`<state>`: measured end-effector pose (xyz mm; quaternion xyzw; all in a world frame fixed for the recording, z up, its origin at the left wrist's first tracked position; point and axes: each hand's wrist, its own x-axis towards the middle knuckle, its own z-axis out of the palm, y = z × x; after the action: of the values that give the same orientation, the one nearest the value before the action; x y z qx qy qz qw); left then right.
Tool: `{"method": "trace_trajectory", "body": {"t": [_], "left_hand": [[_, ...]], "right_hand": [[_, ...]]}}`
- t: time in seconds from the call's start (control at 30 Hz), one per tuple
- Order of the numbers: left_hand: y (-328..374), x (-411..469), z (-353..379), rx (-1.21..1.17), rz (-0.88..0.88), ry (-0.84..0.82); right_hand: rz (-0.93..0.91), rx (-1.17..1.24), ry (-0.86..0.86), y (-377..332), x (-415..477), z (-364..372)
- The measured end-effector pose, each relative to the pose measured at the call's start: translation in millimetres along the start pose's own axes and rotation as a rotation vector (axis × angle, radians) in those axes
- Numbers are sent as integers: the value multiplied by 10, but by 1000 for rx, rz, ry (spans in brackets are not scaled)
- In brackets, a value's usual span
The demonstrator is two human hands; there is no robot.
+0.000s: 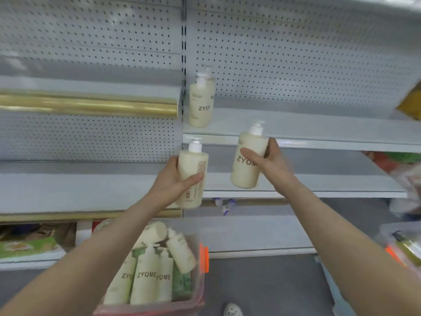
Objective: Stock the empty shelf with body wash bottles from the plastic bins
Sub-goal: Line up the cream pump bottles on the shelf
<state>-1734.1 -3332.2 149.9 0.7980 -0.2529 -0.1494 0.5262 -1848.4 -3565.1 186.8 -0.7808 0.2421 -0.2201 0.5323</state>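
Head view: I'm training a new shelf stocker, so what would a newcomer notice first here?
Two cream pump bottles are held up mid-frame: the left hand grips one bottle, the right hand a tilted bottle marked ZYOME. A lone bottle stands at the left end of the white shelf; below, a clear bin holds more.

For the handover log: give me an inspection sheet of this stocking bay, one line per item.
Surface: white shelf carries one shelved bottle, upright at its left end.
Job's things: left bottle, back label towards camera; right bottle, tilted, ZYOME side showing; plastic bin below with more cream bottles.
Clutter: yellow package at the picture's right edge; second bin at far right.
Hands: left hand grips left bottle; right hand grips right bottle.
Cables: nothing seen.
Surroundings: pegboard behind; gold rail on the neighbouring shelf; grey floor.
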Motion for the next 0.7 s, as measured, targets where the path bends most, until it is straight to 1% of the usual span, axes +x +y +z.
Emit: {"method": "trace_trajectory", "body": {"t": [0.1, 0.3, 0.4, 0.57, 0.7], "left_hand": [[308, 275, 103, 35, 55, 67], [702, 845, 358, 35, 91, 184], [751, 1041, 464, 16, 84, 243], [777, 1238, 566, 4, 58, 370], [796, 1370, 561, -1, 28, 417]], "right_hand": [[-61, -20, 26, -120, 421, -191], [-206, -58, 5, -281, 1329, -423], [-270, -83, -28, -265, 1732, -377], [-279, -121, -96, -111, 2277, -173], [-317, -113, -149, -31, 2619, -19]]}}
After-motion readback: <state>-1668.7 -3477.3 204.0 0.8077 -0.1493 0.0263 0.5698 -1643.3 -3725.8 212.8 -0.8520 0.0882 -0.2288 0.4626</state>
